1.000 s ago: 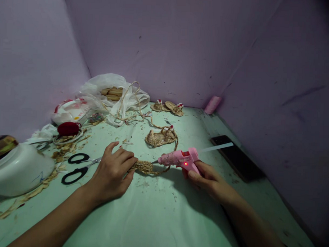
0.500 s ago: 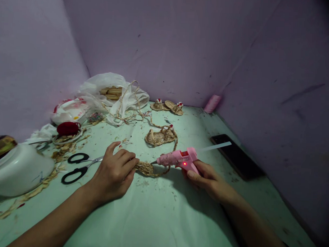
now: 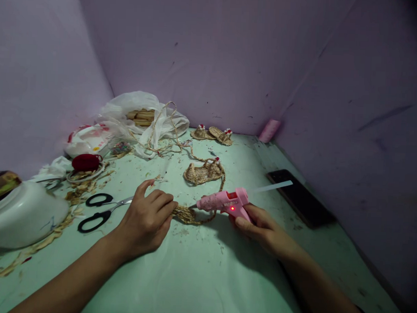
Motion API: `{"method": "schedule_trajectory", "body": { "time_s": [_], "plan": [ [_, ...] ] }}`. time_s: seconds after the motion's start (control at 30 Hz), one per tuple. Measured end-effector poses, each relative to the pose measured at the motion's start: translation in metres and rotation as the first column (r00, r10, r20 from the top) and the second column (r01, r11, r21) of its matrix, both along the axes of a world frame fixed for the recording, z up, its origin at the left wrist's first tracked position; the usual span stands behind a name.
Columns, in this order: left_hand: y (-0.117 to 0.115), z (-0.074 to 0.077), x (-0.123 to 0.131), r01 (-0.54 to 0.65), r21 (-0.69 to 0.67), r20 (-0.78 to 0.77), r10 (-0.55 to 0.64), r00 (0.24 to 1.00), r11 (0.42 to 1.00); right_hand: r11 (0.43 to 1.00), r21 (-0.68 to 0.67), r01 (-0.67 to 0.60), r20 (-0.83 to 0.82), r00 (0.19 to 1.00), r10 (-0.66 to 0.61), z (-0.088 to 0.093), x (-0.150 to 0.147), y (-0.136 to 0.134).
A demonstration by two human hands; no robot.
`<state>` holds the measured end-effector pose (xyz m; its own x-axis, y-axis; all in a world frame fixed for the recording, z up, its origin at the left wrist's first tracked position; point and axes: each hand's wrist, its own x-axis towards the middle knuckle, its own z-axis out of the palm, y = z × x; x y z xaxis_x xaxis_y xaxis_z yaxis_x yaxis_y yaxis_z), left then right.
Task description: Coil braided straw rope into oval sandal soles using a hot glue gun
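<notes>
On the surface (image 3: 197, 275): glue gun at straw braid

My left hand (image 3: 146, 220) pinches the straw braid (image 3: 188, 214), its fingers covering the braid's left end. My right hand (image 3: 260, 227) grips the pink glue gun (image 3: 222, 201), nozzle touching the braid. Scissors (image 3: 97, 214) lie left, a straw sandal (image 3: 204, 172) just beyond, a phone (image 3: 299, 198) right.

Lilac scuffed walls (image 3: 212, 51) meeting in a corner, pale green littered tabletop (image 3: 190, 274), dim light

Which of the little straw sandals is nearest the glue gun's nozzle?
The flat one pinned under the left hand, at the glue gun's tip; the strapped one and the pair lie farther back.
</notes>
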<state>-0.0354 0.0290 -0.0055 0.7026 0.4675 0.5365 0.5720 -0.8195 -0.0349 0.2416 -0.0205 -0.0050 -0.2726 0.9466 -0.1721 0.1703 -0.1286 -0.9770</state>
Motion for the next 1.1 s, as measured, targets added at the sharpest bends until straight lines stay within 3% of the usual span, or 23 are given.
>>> {"method": "schedule_trajectory", "body": {
  "time_s": [0.77, 0.83, 0.9, 1.0, 1.1],
  "plan": [
    [-0.001, -0.001, -0.001, 0.01, -0.001, -0.019, -0.01, 1.0, 1.0, 0.999, 0.038, 0.039, 0.0, 0.999, -0.039, -0.003, -0.005, -0.001],
    [-0.002, -0.001, -0.001, 0.016, -0.034, -0.012, -0.016, 1.0, 0.999, 0.991, 0.068, 0.113, -0.002, 0.994, -0.113, 0.001, -0.002, 0.001],
    [-0.003, 0.0, -0.001, 0.024, -0.083, 0.002, -0.024, 1.0, 0.996, 0.957, 0.072, 0.28, -0.063, 0.959, -0.276, 0.006, 0.003, 0.004],
    [-0.006, 0.002, -0.001, 0.033, -0.16, 0.037, -0.027, 0.999, 0.987, 0.843, -0.007, 0.538, -0.158, 0.832, -0.532, 0.008, 0.012, 0.014],
    [-0.009, 0.003, -0.001, 0.029, -0.233, 0.04, -0.02, 0.999, 0.972, 0.751, -0.076, 0.655, -0.139, 0.739, -0.659, 0.003, 0.021, 0.028]
  ]
}}
